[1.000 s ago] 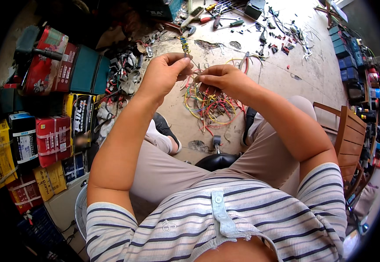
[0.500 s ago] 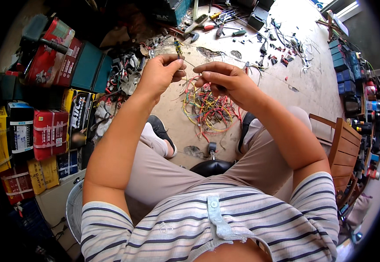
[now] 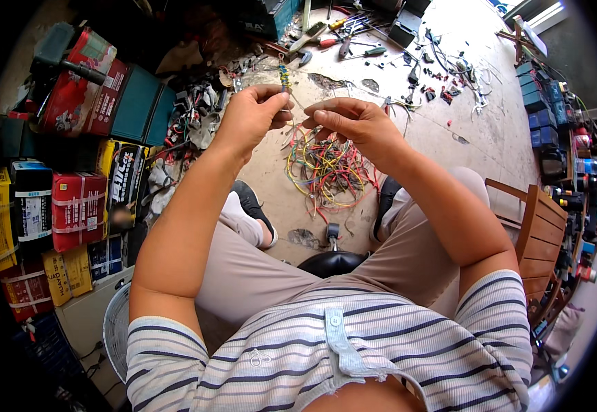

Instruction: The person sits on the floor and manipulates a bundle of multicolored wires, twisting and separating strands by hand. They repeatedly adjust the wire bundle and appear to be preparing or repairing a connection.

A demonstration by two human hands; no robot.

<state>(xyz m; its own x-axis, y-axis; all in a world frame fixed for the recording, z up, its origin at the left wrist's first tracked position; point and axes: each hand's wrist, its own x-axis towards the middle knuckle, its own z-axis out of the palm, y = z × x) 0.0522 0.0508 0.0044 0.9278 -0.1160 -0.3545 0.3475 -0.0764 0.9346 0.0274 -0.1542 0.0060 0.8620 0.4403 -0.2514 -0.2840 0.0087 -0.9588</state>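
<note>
My left hand [image 3: 260, 113] is closed, with thumb and forefinger pinching the lower end of a small wire coil [image 3: 284, 75]. The coil stands upright above the fingertips, with yellow and dark blue or green turns. A thin pale wire [image 3: 297, 101] runs from the left fingertips to those of my right hand [image 3: 346, 120]. Thumb and forefinger there come together at the wire's end; the other fingers are curled beneath. The exact grip is too small to see clearly. On the floor below both hands lies a tangled heap of coloured wires [image 3: 333, 172], mostly red, yellow and black.
Boxed batteries [image 3: 78, 209] are stacked at left beside a scrap pile [image 3: 192, 117]. Screwdrivers and pliers [image 3: 353, 44] lie at the far side, with black scraps [image 3: 442, 75] to their right. A wooden chair [image 3: 542, 233] stands at right, near loaded shelves [image 3: 580, 178].
The coil has shifted slightly right and turned in my left fingertips. My right thumb has moved nearer the forefinger, and the fingers below have changed their curl.
</note>
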